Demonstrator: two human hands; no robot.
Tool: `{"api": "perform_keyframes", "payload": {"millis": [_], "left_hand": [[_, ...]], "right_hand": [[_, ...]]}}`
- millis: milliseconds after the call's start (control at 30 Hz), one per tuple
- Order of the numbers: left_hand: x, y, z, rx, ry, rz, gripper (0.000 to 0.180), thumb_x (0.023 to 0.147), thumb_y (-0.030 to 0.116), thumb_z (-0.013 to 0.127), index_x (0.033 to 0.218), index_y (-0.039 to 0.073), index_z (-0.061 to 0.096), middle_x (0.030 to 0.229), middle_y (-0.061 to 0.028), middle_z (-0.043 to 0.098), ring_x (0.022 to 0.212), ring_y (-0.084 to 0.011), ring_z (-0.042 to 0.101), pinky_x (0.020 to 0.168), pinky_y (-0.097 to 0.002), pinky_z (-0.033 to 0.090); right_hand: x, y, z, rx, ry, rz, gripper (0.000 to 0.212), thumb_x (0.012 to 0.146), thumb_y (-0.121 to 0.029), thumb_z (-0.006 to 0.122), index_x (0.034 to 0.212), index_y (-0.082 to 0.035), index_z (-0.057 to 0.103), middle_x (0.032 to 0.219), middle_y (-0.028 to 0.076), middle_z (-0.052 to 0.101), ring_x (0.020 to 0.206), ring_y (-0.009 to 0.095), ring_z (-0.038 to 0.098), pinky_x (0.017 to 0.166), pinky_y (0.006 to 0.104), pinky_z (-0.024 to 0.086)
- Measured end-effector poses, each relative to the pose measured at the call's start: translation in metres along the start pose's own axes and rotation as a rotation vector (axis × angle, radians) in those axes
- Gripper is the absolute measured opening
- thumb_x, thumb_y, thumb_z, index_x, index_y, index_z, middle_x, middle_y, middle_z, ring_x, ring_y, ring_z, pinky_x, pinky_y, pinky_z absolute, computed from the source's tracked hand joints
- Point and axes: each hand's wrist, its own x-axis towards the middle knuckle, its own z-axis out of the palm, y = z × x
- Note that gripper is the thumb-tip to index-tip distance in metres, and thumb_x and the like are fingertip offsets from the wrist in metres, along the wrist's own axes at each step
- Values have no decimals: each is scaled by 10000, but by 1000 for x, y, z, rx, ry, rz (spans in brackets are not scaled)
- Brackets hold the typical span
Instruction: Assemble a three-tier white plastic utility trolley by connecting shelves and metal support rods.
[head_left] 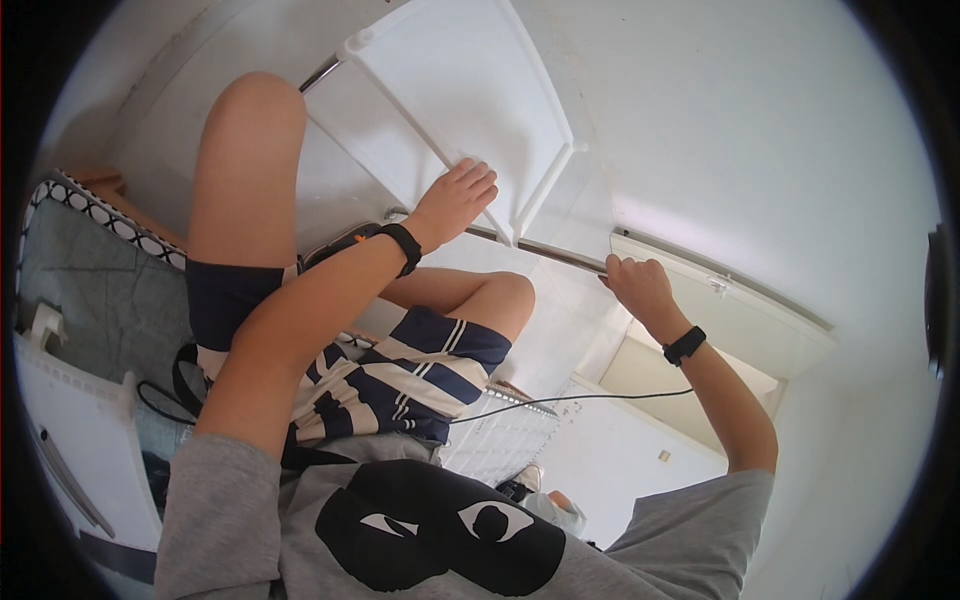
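A white plastic shelf panel [480, 85] with raised rims stands tilted in front of me at the top middle. My left hand [455, 205] is curled over its near rim, close to the lower corner. A shiny metal tube [562, 256] runs out to the right from that corner. Around its far end my right hand [640, 288] is closed in a fist. Another short metal tube [320, 74] juts from the panel's upper left corner. Whether the tube is fully seated in the corner I cannot tell.
A white wall fills the upper right, beside an open doorway [650, 385]. At the left are a patterned box edge [110, 212] and a white plastic unit [90, 435]. My bent knees flank the work. A black cable [570, 398] crosses below my right forearm. Another person [555, 510] shows partly behind.
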Motion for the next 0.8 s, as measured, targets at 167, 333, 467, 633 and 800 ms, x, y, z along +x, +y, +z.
{"api": "perform_keyframes", "payload": {"millis": [167, 333, 467, 633, 800], "left_hand": [[-1, 0, 0, -33, 65, 6, 296, 823, 121, 521, 1106, 57, 583, 1235, -59, 538, 1228, -221, 423, 1081, -394, 284], [-1, 0, 0, -72, 64, 9, 295, 824, 123, 523, 1105, 59, 586, 1229, -57, 537, 1223, -220, 425, 1080, -393, 289], [-2, 0, 0, -53, 54, 8, 299, 829, 127, 521, 1114, 63, 588, 1240, -52, 532, 1223, -215, 426, 1084, -393, 284], [1, 2, 0, -41, 29, 8, 305, 838, 138, 519, 1128, 70, 588, 1263, -50, 524, 1241, -210, 417, 1090, -396, 276], [-2, 1, 0, -25, 2, 6, 318, 841, 138, 521, 1146, 73, 580, 1275, -48, 521, 1256, -211, 409, 1092, -398, 272]], "right_hand": [[3, 6, -14, 159, -64, 102, 441, 901, -484, 549, 755, -69, 575, 657, 88, 621, 567, 262, 616, 553, 346, 469], [13, 49, -66, 736, -703, 479, 609, 889, -570, 471, 765, -10, 675, 646, 127, 650, 555, 216, 618, 589, 319, 521], [-7, 66, -63, 1006, -843, 586, 615, 896, -554, 468, 677, -1, 626, 578, 105, 606, 477, 169, 550, 530, 293, 486], [-37, 69, -32, 1687, -605, 602, 480, 918, -400, 549, 580, -61, 505, 489, 38, 451, 409, 126, 405, 401, 233, 306], [-40, 47, -38, 1960, -636, 901, 450, 907, -407, 586, 581, -102, 527, 518, 26, 527, 389, 103, 425, 378, 234, 321]]}}
